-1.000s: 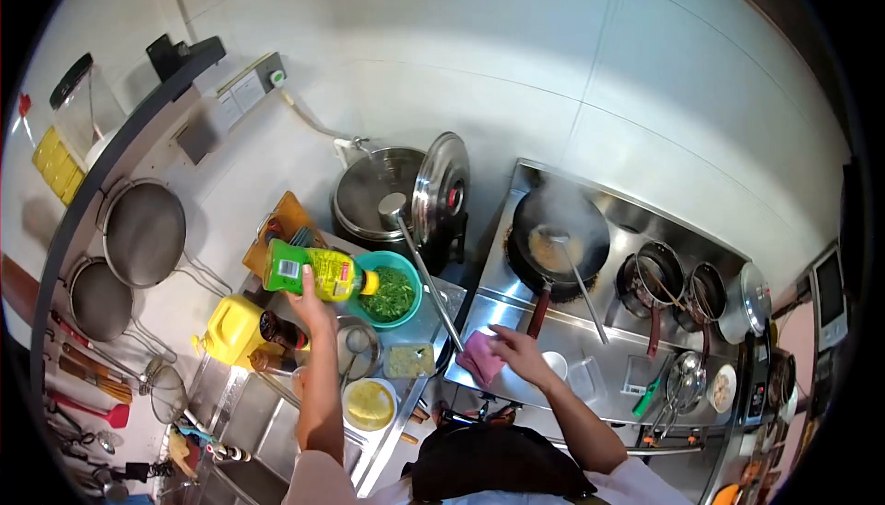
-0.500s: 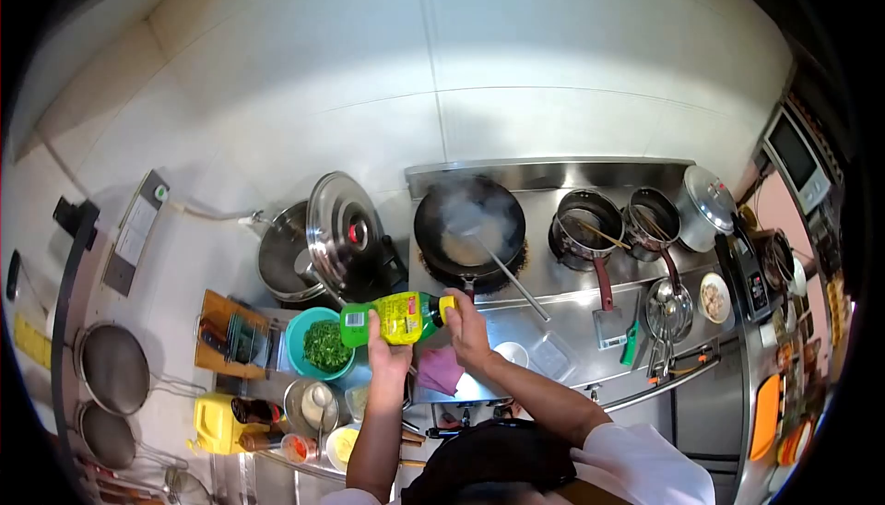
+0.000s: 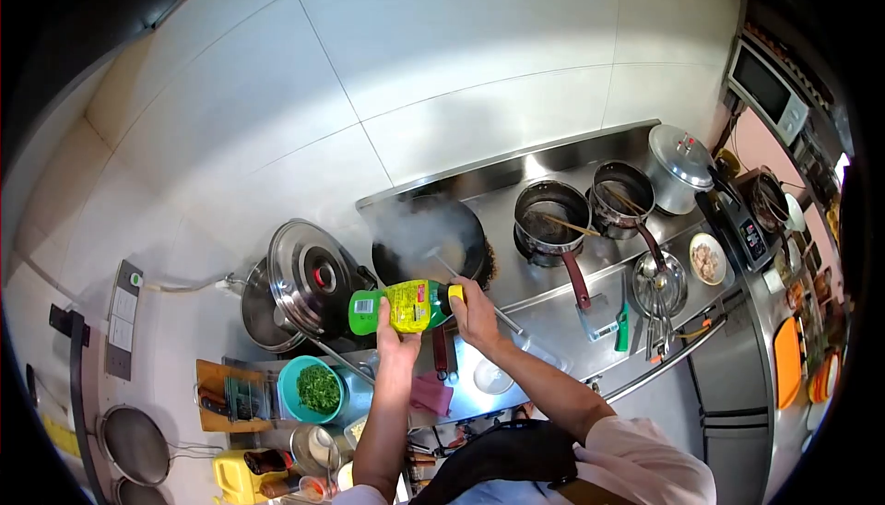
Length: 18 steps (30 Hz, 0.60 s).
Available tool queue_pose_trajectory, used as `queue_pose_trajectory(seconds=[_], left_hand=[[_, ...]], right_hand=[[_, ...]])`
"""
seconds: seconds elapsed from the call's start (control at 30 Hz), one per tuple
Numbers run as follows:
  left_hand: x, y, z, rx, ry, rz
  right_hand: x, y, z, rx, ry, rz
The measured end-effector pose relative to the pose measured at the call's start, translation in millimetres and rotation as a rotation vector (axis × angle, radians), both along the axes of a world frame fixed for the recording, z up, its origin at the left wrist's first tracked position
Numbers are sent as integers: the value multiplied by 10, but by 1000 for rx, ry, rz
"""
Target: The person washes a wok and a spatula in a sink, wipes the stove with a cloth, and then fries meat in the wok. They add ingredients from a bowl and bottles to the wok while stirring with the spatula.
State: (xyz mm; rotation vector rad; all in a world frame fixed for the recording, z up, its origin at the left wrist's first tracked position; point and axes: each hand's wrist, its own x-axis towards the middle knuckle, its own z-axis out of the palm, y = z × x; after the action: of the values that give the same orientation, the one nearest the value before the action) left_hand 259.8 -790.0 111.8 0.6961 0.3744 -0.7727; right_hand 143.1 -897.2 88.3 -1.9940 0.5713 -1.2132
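Observation:
A green squeeze bottle (image 3: 402, 308) with a yellow label lies on its side in the air. My left hand (image 3: 396, 343) is closed around its body. At its dark neck, my right hand (image 3: 477, 318) has its fingers closed on the yellow cap (image 3: 455, 294); whether the cap is loose cannot be seen. Just beyond the bottle sits a black wok (image 3: 479, 245), steaming, with a long-handled metal utensil (image 3: 509, 322) resting in it. The wok's near side is partly hidden by the bottle and my right hand.
Two saucepans (image 3: 546, 213) with chopsticks and a lidded pot (image 3: 679, 168) stand right of the wok. On the left are a large steel lid (image 3: 302, 295), a teal bowl (image 3: 288, 392) of chopped greens and a yellow jug (image 3: 237, 477). A green-handled tool (image 3: 623, 328) lies on the counter.
The view has turned, so the stove now slants up to the right. Both hands keep their hold on the bottle and its cap.

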Motion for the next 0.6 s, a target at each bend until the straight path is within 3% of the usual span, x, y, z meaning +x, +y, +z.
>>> queue_pose_trajectory(seconds=[0.1,0.17,0.23,0.27,0.3,0.33,0.4,0.43,0.5,0.6], left_hand=[[-12,49,-114,-30,18,4],[51,124,-172,-34,25,7],[167,191,-199,-42,28,10],[242,205,-197,-33,-31,34],[295,213,-184,-23,-88,55],[307,184,-51,-1,-164,116],[412,41,31,141,-582,291],[473,-56,73,177,-714,354],[577,-268,158,245,-939,420],[762,-597,213,286,-1141,372]], right_hand=[[-22,-45,-46,67,-29,49],[-34,-57,-7,756,18,67],[-16,-172,-107,652,73,42],[-7,-272,-214,546,121,6],[45,-418,-574,231,143,-80],[-39,-459,-693,231,142,-82],[-212,-488,-887,57,743,-43],[-269,-507,-986,59,742,-48],[-321,-588,-1075,390,639,200],[-450,-549,-895,553,543,163]])
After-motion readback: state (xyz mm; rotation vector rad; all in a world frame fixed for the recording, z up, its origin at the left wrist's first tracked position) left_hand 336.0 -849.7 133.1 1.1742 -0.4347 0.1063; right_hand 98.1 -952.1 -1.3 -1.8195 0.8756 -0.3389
